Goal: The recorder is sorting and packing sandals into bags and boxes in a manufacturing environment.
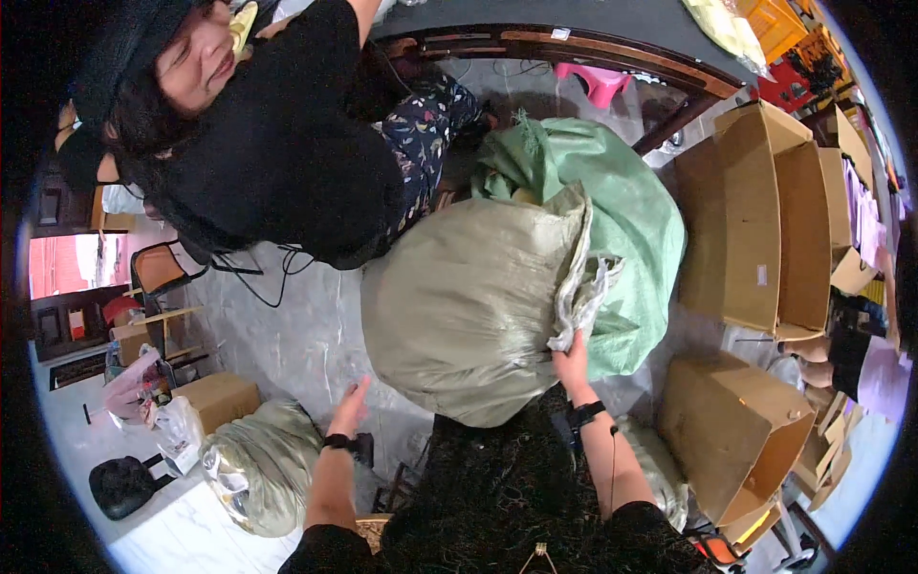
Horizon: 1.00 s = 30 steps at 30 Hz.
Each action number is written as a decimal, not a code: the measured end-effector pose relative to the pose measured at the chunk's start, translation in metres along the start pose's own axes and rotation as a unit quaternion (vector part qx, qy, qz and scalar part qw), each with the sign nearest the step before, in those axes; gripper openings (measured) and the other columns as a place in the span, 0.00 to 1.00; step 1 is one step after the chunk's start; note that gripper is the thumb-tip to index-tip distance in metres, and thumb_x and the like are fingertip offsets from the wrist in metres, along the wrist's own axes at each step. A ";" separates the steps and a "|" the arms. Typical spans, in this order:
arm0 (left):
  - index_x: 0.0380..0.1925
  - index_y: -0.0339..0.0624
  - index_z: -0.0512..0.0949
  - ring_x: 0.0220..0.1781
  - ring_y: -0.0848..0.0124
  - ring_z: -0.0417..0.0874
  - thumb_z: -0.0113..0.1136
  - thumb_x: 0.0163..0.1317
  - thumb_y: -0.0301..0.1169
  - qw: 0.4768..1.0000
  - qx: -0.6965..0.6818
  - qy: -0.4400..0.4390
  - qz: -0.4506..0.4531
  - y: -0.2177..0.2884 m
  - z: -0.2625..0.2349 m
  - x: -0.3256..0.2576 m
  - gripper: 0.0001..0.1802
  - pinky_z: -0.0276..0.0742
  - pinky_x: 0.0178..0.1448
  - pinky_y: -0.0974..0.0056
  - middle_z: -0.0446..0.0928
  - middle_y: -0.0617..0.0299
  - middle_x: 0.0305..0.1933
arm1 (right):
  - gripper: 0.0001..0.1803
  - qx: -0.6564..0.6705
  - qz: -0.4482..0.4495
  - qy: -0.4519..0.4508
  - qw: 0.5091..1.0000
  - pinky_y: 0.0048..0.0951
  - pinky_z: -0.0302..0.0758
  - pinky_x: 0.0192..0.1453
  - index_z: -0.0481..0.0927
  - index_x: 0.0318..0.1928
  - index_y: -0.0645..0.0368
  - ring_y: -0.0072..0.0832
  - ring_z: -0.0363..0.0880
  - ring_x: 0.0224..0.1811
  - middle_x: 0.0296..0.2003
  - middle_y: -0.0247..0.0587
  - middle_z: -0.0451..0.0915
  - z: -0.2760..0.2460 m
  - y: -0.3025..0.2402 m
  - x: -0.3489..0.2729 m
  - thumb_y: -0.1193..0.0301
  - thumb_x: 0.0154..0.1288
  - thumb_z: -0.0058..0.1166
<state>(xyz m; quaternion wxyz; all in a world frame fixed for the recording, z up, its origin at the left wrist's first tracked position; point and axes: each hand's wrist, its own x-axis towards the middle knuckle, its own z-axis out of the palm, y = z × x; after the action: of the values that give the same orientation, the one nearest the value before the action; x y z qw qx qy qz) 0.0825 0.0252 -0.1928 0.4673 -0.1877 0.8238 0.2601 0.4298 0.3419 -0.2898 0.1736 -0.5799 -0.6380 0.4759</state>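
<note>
A large grey-beige woven sack [459, 297], bulging full, lies in front of me with its gathered mouth toward the right. My right hand [571, 367] is closed on the sack's bunched rim, at the lower end of the opening. Apart from the sack, to its lower left, my left hand [351, 407] is held over the floor with its fingers stretched out and nothing in it. Behind the grey-beige sack, partly covered by it, rests a big green woven sack [636, 249]. What the sacks contain is mostly hidden.
Cardboard boxes [736, 225] stand along the right, with another open box [712, 430] nearer me. A person in black [277, 143] sits at the upper left beside a table [574, 43]. Another stuffed sack [263, 469] lies at lower left. A pink stool [595, 84] is under the table.
</note>
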 end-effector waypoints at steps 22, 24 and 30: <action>0.50 0.40 0.72 0.41 0.61 0.76 0.58 0.59 0.55 0.991 -0.129 -0.041 -0.011 -0.063 0.027 0.222 0.31 0.74 0.44 0.58 0.76 0.60 0.43 | 0.46 0.134 0.137 -0.078 0.978 0.38 0.65 0.62 0.57 0.64 0.63 0.39 0.66 0.61 0.60 0.46 0.66 0.080 0.037 -0.195 0.72 0.45 0.68; 0.49 0.45 0.73 0.41 0.63 0.74 0.59 0.59 0.54 0.984 -0.155 -0.082 0.003 -0.070 0.026 0.235 0.28 0.73 0.45 0.61 0.75 0.63 0.46 | 0.45 0.263 0.158 -0.092 0.947 0.38 0.68 0.60 0.59 0.63 0.66 0.41 0.68 0.59 0.58 0.48 0.69 0.105 0.029 -0.193 0.70 0.45 0.69; 0.51 0.42 0.75 0.48 0.63 0.77 0.51 0.67 0.38 0.953 0.175 0.038 0.245 -0.119 0.008 0.311 0.17 0.74 0.47 0.61 0.79 0.57 0.46 | 0.20 -0.083 0.141 0.087 0.983 0.45 0.70 0.54 0.76 0.42 0.68 0.54 0.72 0.51 0.46 0.61 0.75 0.140 0.002 -0.182 0.65 0.52 0.58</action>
<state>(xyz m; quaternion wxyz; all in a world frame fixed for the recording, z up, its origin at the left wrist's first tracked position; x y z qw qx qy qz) 0.0001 -0.0849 -0.4958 0.3830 0.0950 0.8943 0.2111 0.3716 0.1200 -0.2997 0.1112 -0.7154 -0.5695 0.3891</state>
